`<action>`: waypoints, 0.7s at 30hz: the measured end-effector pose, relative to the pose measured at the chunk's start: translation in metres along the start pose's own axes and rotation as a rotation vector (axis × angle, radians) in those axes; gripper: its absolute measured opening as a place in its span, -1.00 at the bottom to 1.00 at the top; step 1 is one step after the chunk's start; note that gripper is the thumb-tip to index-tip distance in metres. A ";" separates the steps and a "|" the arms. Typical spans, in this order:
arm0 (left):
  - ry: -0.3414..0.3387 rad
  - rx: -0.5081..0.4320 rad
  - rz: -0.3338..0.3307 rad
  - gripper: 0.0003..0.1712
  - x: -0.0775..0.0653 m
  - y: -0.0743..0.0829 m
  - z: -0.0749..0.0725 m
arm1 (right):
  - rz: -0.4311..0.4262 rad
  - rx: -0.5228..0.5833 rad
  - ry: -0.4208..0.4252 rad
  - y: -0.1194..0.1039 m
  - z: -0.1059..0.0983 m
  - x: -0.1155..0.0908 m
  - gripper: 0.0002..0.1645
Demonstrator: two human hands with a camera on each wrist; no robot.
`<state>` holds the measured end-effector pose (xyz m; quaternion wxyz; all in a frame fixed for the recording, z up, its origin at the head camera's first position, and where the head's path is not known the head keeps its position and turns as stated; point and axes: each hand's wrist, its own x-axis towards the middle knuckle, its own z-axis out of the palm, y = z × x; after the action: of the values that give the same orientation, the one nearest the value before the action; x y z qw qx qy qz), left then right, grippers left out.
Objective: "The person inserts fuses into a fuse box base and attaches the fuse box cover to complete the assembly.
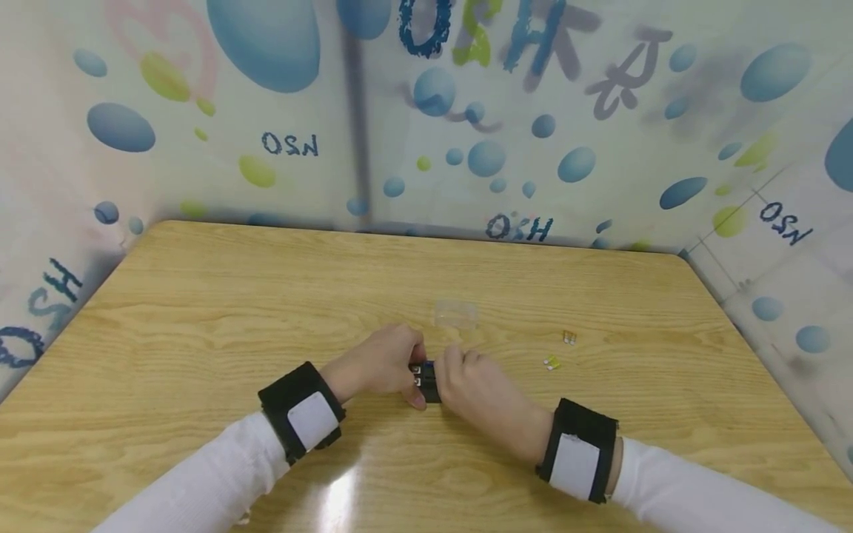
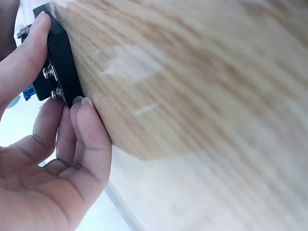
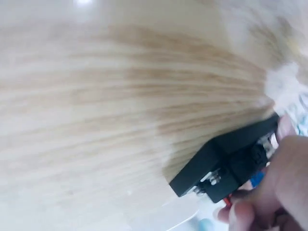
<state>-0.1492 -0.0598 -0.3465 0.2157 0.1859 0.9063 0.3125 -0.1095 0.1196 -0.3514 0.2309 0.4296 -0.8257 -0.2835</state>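
A black fuse block (image 1: 429, 386) with silver screw terminals stands on the wooden table between both hands. My left hand (image 1: 386, 360) holds its left end, thumb (image 2: 36, 45) on one long side and fingers on the other. From the right, my right hand (image 1: 476, 381) curls over the block. In the right wrist view its fingertips (image 3: 242, 211) pinch a small red blade fuse (image 3: 227, 198) at the block's top, mostly hidden by them. A blue blade fuse (image 3: 257, 178) sits in the block (image 3: 216, 159) beside it.
Behind the hands lies a clear plastic cover (image 1: 456, 314) on the table (image 1: 266, 281). To the right are small yellow blade fuses (image 1: 552, 363) and, farther back, orange-brown ones (image 1: 569, 337). A patterned wall covering (image 1: 300, 185) borders the table's back edge.
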 end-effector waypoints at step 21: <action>0.009 -0.017 0.030 -0.54 -0.002 -0.003 0.001 | 0.265 0.790 -0.028 0.016 0.010 -0.011 -0.72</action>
<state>-0.1474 -0.0623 -0.3482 0.2083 0.1963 0.9016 0.3244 -0.1189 0.1391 -0.3499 0.0716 0.3712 -0.9222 0.0812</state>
